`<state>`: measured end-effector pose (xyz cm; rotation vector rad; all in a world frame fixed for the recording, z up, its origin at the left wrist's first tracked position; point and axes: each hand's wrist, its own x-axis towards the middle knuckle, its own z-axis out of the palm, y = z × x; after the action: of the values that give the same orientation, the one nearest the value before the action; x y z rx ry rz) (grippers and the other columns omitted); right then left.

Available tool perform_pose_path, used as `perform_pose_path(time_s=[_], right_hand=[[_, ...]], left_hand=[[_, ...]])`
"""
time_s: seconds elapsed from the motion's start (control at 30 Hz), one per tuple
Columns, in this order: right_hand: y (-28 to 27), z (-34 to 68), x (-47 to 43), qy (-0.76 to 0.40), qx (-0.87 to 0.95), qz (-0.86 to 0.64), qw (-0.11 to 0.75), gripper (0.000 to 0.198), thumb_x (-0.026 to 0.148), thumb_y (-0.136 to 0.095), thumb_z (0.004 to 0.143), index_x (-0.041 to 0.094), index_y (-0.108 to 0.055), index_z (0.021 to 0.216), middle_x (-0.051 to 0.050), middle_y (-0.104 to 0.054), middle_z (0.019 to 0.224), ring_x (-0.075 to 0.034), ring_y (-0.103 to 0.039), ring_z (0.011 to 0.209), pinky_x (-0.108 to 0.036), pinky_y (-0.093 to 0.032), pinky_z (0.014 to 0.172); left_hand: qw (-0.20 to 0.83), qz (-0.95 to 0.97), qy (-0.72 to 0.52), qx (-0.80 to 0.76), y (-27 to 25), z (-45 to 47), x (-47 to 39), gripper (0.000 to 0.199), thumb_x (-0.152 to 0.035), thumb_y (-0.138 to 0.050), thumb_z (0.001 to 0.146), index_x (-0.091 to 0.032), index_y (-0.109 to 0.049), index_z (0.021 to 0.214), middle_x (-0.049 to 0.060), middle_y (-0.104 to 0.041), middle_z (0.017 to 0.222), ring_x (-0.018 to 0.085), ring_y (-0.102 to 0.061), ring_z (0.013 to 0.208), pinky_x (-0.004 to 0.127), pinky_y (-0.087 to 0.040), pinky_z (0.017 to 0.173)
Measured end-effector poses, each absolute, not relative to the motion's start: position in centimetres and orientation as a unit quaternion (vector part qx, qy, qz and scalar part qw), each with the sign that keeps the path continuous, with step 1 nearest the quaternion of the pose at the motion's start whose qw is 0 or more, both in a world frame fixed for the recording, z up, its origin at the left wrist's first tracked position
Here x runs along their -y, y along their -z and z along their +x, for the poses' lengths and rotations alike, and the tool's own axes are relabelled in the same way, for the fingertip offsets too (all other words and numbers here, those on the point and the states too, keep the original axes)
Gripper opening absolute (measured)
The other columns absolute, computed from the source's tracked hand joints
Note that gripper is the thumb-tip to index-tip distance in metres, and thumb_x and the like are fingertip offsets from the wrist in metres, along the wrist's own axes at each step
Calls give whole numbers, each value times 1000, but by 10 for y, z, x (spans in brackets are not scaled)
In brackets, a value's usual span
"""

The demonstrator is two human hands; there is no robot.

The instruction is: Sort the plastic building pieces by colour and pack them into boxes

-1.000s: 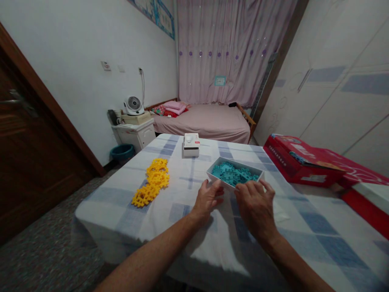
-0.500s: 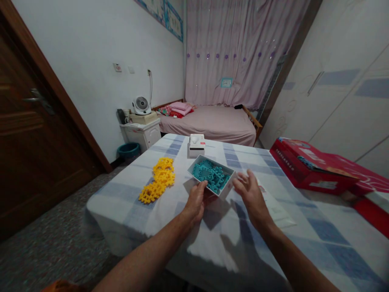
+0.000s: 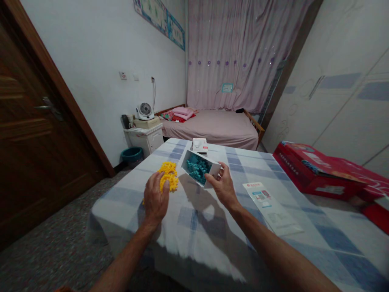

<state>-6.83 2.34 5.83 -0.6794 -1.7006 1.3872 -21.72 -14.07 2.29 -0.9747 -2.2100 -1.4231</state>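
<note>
My right hand [image 3: 224,185] grips the right end of a small white box [image 3: 215,169], thumb on the near rim and fingers around the end. The box is raised and tilted, its open side toward me, and teal interlocking toy pieces [image 3: 198,167] fill it. My left hand [image 3: 155,195] lies over yellow interlocking toy pieces [image 3: 170,178] on the table, fingers stretched and thumb apart. It covers part of them; whether the fingertips press on them I cannot tell.
A white carton [image 3: 199,145] stands behind the held box. A flat white packet [image 3: 270,207] lies to the right on the checked tablecloth [image 3: 194,227]. Red boxes [image 3: 316,170] sit at the table's right side. Beyond are a bed [image 3: 215,127] and a small cabinet [image 3: 154,138].
My left hand has let go of the box and moved left onto the yellow pieces. My right hand has taken the box's right end, and the box has shifted slightly left and tilted more.
</note>
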Motion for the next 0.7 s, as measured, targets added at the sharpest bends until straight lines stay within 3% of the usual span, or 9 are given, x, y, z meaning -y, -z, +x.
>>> perform_pose_path(time_s=[0.17,0.43,0.7], right_hand=[[-55,-91,-6,-408,767,-263,419,68,34,-63,73,18,-33,132,-13,-61,117,-24,-64,92,-37,-52,81],[-29,-102,5,-240,865,-183,401,65,22,-53,80,15,-28,139,-16,-53,133,-26,-59,112,-40,-51,92],[-20,-99,-1,-57,905,-53,419,68,11,-49,82,19,-25,144,-14,-47,139,-23,-44,131,-41,-44,105]], left_hand=[[131,-280,445,841,5,-251,148,51,-46,-34,89,-10,-56,118,20,-55,124,32,-45,125,49,-31,111],[110,-289,495,812,7,-246,125,43,-42,-38,91,-16,-53,122,15,-54,129,28,-45,128,46,-30,112],[113,-251,542,794,6,-245,129,41,-45,-34,92,-19,-55,116,14,-57,125,27,-48,125,44,-36,108]])
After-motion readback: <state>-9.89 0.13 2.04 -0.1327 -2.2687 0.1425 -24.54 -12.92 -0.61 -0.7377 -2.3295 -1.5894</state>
